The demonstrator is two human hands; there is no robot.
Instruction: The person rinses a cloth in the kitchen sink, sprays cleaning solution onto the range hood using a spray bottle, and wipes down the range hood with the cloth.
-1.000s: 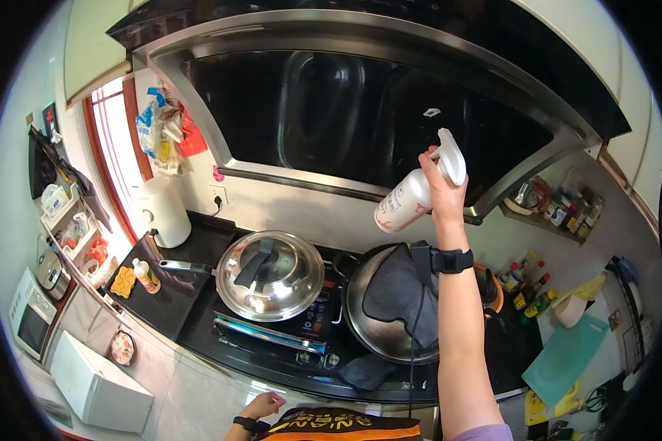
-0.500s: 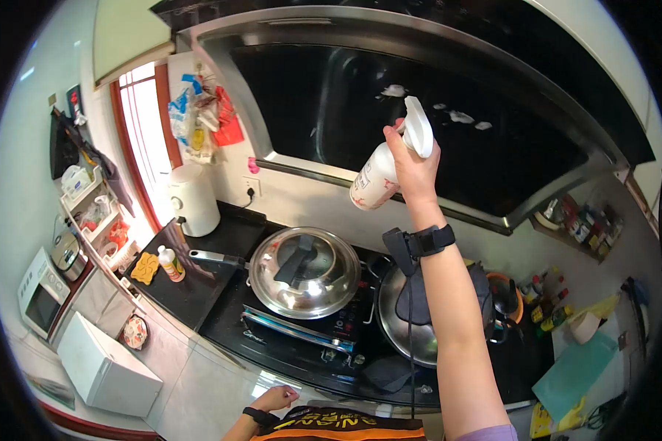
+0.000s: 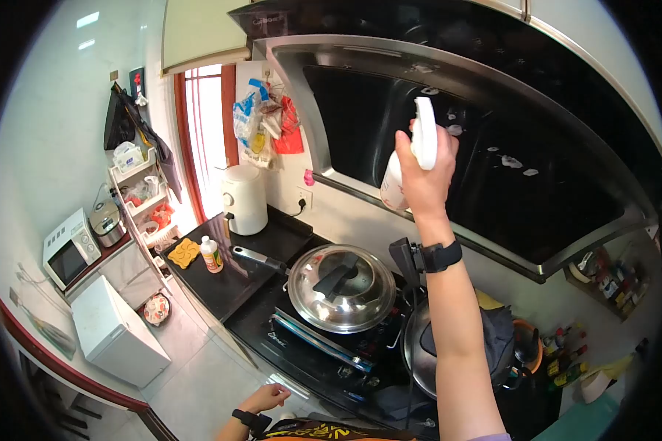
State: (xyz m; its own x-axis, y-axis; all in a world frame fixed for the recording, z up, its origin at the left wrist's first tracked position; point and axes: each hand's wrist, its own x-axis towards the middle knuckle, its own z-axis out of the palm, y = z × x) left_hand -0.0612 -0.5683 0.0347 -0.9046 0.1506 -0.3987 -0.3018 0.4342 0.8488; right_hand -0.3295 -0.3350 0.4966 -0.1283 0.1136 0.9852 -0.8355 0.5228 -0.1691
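Observation:
A white spray bottle (image 3: 393, 184) with a white trigger head is in my right hand (image 3: 428, 173), whose fingers are wrapped round its neck. The bottle is tilted, its head up in front of the dark glass panel of the range hood (image 3: 360, 125). White foam patches (image 3: 510, 162) cling to that panel in several places. Low in the view, my left hand (image 3: 267, 398) hangs in front of my body with its fingers curled in and nothing seen in them. It is apart from the counter edge.
A lidded steel pan (image 3: 342, 290) sits on the cooktop, its handle pointing left. Beside it stands a wok (image 3: 419, 353), partly behind my right arm. A white bottle (image 3: 211, 254), a yellow cloth (image 3: 184, 253) and a white appliance (image 3: 244, 202) occupy the left counter. Sauce bottles (image 3: 566, 364) stand right.
My view has turned left, shifting the kitchen rightward in the picture. The spray bottle now points more away from me, and more foam shows on the upper panel. My left hand stays low.

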